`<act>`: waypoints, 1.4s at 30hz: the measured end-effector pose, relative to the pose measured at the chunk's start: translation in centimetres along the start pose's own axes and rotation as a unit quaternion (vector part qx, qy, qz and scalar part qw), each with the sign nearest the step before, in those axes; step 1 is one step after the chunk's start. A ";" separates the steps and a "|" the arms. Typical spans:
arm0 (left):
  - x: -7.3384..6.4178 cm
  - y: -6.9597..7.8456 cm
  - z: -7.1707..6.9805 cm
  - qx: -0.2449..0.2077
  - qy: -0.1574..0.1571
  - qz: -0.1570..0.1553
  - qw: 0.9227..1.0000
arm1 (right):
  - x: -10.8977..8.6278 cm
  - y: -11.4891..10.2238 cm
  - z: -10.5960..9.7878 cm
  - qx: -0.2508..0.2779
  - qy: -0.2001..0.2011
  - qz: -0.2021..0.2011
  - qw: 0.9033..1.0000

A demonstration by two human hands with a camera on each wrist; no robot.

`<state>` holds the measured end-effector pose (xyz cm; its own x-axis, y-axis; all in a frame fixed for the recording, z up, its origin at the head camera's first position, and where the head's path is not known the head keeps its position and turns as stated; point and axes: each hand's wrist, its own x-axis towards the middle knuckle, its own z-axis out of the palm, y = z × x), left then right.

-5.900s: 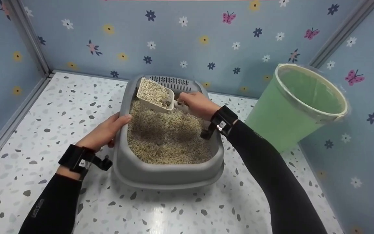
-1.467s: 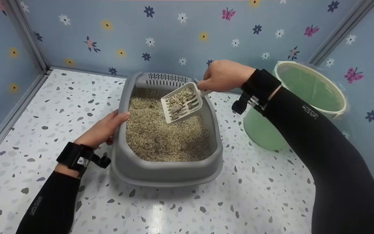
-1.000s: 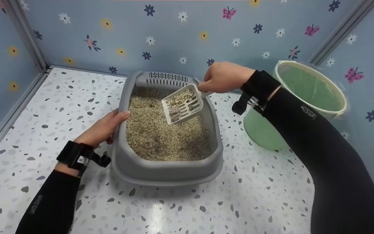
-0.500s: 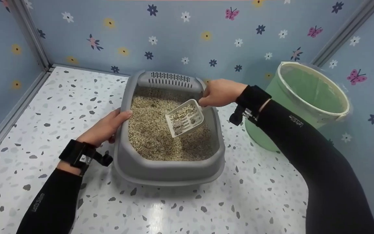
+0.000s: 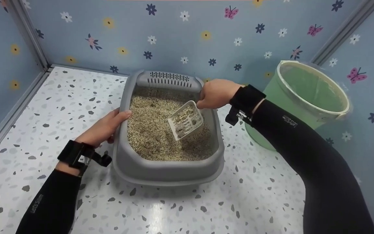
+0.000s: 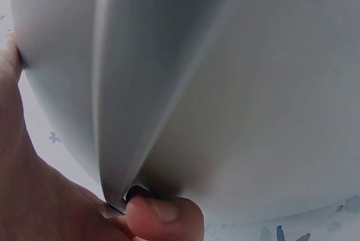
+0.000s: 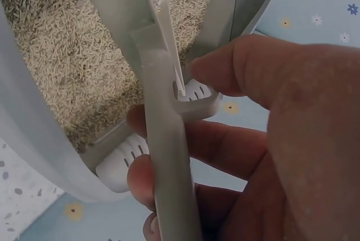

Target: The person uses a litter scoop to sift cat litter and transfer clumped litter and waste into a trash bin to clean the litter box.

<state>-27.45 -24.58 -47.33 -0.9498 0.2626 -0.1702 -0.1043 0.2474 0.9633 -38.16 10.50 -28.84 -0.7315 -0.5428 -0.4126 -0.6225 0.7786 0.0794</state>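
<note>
A grey litter box point(image 5: 167, 170) filled with beige pellet litter point(image 5: 151, 130) stands on the speckled surface. With its thumb over the left rim, my left hand point(image 5: 102, 130) holds the box; the left wrist view has the fingers point(image 6: 169, 218) curled beneath the rim's lip. My right hand point(image 5: 218, 93) grips a pale slotted litter scoop point(image 5: 191, 131) above the litter's right half. Some pellets and greyish clumps lie in the scoop, and its slots show. In the right wrist view, the fingers wrap the scoop's handle point(image 7: 169, 151).
To the right, behind the right forearm, stands a light green bucket point(image 5: 271, 94) with a cream rim and a clear liner. Flower-patterned blue walls point(image 5: 174, 29) close off the back and sides. White speckled flooring point(image 5: 60, 107) surrounds the box.
Earlier the scoop was heaped with litter; now far less is in it. It went right, then down, and sits lower over the litter. The left hand has kept its hold on the rim.
</note>
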 end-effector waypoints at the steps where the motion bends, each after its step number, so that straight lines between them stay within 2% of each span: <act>1: 0.0 0.0 0.0 0.000 0.000 0.001 1.000 | 0.0 -0.1 -0.1 -0.006 0.000 0.002 1.000; 23: 0.1 0.0 -0.1 0.015 0.004 -0.006 1.000 | -0.8 -0.3 -0.5 -0.011 -0.029 0.021 0.999; 27: 0.1 0.0 0.0 0.013 0.002 -0.005 1.000 | -0.7 0.5 0.0 0.023 -0.022 -0.004 0.999; 31: 0.2 0.1 0.1 0.012 -0.002 -0.005 1.000 | -0.7 1.9 1.5 0.101 -0.003 -0.037 0.994; 34: 0.2 0.2 0.1 0.015 -0.001 -0.004 1.000 | -0.7 2.9 3.1 0.183 0.018 -0.041 0.982; 37: 0.2 0.3 0.1 0.012 0.000 -0.005 1.000 | -0.6 3.5 4.7 0.276 0.044 -0.037 0.959; 40: 0.0 0.2 0.0 0.005 0.002 -0.008 1.000 | -0.4 3.7 5.9 0.381 0.070 -0.040 0.921; 42: -0.1 0.0 0.0 0.000 0.002 -0.010 1.000 | -0.2 3.8 6.4 0.448 0.089 -0.045 0.888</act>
<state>-27.40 -24.62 -47.27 -0.9486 0.2547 -0.1881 -0.1224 0.2528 0.9598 -38.60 15.62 -34.28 -0.7718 -0.5953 -0.2234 -0.2682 0.6233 -0.7345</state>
